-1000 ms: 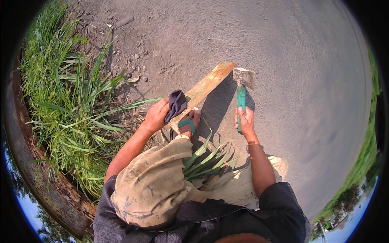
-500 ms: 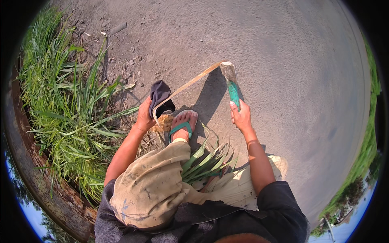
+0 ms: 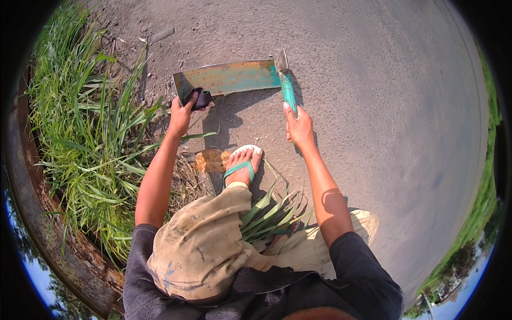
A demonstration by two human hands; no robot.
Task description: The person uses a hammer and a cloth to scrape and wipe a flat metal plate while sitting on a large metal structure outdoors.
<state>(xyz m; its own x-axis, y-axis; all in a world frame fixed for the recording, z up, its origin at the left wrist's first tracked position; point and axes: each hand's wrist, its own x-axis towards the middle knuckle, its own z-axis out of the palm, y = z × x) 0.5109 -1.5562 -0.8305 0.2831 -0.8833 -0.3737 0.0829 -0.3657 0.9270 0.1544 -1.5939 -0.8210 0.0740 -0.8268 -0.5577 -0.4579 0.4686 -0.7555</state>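
A machete [image 3: 234,77] with a broad, stained blade and a bent end lies across in front of me, its flat face turned toward me. My right hand [image 3: 300,127] is closed round its green handle [image 3: 288,90]. At the bent end, on the left, my left hand [image 3: 181,114] grips a dark, bunched cloth [image 3: 203,100] against the blade. The thumb rests over the cloth; the other fingers are mostly hidden behind the metal.
Tall green grass [image 3: 96,144] grows along the left, beside a rusty metal edge [image 3: 58,250]. Grey road [image 3: 394,117] stretches to the right. A yellowish stone [image 3: 210,160] sits next to my sandalled foot [image 3: 242,166]. Long leaves [image 3: 266,218] lie between my legs.
Both hands have moved forward, away from my body. The machete has turned from edge-on so its broad face shows, and the cloth has gone with its bent end.
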